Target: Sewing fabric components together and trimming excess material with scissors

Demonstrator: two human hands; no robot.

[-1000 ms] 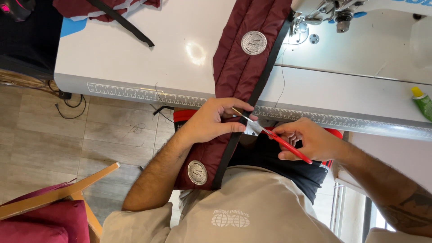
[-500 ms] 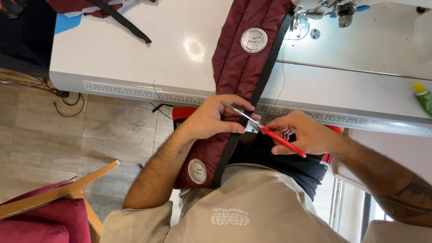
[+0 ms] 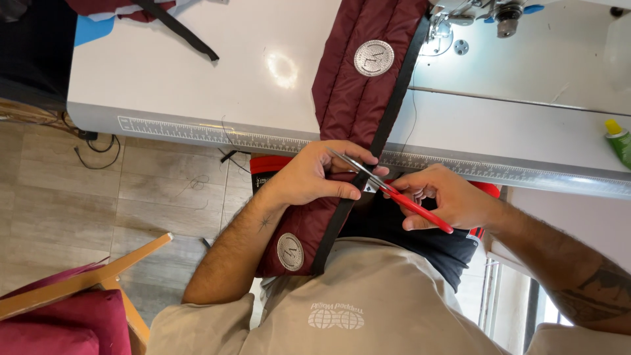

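Note:
A long maroon quilted strip [image 3: 355, 92] with black edging and round grey patches runs from the white table down over its front edge onto my lap. My left hand [image 3: 315, 174] pinches the strip just below the table edge. My right hand [image 3: 447, 197] holds red-handled scissors [image 3: 394, 190], whose metal blades point left and reach the black edging between my left fingers and thumb.
A sewing machine [image 3: 480, 13] stands at the back of the white table [image 3: 197, 79], which has a ruler strip along its front edge. A green bottle [image 3: 618, 141] lies at far right. More maroon fabric with a black strap [image 3: 177, 29] lies at back left. A wooden chair with maroon cushion [image 3: 66, 302] stands lower left.
The scissors' blades have moved a little further left into the black edging. Both hands stay in nearly the same spot.

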